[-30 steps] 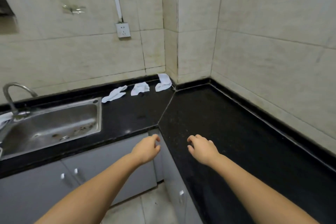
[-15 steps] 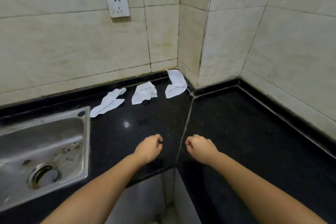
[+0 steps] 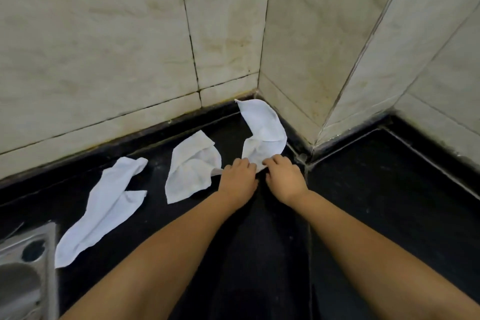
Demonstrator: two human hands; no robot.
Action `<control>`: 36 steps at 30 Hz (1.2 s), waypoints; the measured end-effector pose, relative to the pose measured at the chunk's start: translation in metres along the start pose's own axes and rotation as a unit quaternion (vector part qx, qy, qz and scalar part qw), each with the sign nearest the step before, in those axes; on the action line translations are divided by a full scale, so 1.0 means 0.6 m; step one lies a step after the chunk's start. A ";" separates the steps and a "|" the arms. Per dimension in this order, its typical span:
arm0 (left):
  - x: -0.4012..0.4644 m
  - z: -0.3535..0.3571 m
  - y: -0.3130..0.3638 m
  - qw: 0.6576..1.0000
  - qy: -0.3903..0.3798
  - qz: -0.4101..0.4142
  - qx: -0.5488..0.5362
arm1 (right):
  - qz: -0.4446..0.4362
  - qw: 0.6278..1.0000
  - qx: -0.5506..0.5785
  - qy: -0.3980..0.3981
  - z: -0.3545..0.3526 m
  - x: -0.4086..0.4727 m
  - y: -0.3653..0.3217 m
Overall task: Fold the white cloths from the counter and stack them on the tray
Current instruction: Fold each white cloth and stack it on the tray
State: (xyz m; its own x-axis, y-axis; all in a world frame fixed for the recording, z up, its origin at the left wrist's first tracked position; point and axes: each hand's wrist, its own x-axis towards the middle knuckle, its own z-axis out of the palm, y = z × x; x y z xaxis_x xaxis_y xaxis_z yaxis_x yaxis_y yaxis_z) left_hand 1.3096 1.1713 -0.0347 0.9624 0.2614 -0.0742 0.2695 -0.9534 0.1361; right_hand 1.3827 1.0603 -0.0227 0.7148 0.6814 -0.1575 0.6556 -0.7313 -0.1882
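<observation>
At the near edge of the corner cloth [image 3: 262, 135] both hands meet, the left hand [image 3: 239, 179] and the right hand [image 3: 283, 177] side by side, knuckles up and fingers curled down onto the hem closest to the person. They seem to be pinching that hem, though the fingertips are hidden under the knuckles, so I cannot tell how firm the hold is. That cloth runs away from the hands into the wall corner, crumpled and bent. Just left of the left hand lies a second cloth [image 3: 191, 167], one corner almost touching the hand; further left again a third cloth [image 3: 107, 209] stretches toward the sink [image 3: 50, 247]. All three rest on the black counter [image 3: 376, 189].

As a judgement, this is the very first step: picking up the first cloth, with nothing folded. Next it needs lifting clear of the corner and spreading flat before any fold.

No tray is in view. Only a corner of the sink shows, and I cannot tell what it holds.
</observation>
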 end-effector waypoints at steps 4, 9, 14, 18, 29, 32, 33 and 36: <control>0.016 0.015 -0.001 0.999 0.028 0.015 0.044 | -0.019 1.000 0.001 0.024 0.017 0.012 0.001; 0.004 -0.003 -0.009 0.992 0.088 0.022 -0.093 | -0.040 0.996 0.036 0.076 0.010 0.001 0.001; -0.066 -0.062 -0.004 0.917 0.128 -0.034 -0.377 | -0.031 0.985 0.119 0.119 -0.039 -0.072 0.001; -0.124 -0.132 0.008 0.867 0.171 -0.054 -0.466 | -0.034 0.974 0.181 0.134 -0.109 -0.143 0.019; -0.271 -0.247 -0.013 0.821 0.289 -0.144 -0.471 | -0.027 0.935 0.316 0.159 -0.251 -0.268 0.022; -0.320 -0.258 -0.007 0.800 0.292 -0.145 -0.504 | -0.052 0.923 0.345 0.165 -0.254 -0.312 0.013; -0.341 -0.254 -0.003 0.796 0.290 -0.143 -0.512 | -0.058 0.922 0.350 0.157 -0.247 -0.329 0.014; -0.419 -0.212 0.017 0.802 0.241 -0.151 -0.525 | -0.069 0.926 0.353 0.113 -0.201 -0.384 0.028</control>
State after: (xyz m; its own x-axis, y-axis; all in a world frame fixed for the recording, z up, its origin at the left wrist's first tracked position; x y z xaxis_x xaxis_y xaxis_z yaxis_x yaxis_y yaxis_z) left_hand 1.0747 1.1150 0.1112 0.6809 0.7261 0.0955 0.1299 -0.2481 0.9600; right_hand 1.2584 0.8869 0.1276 0.7204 0.6853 0.1066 0.4794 -0.3809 -0.7906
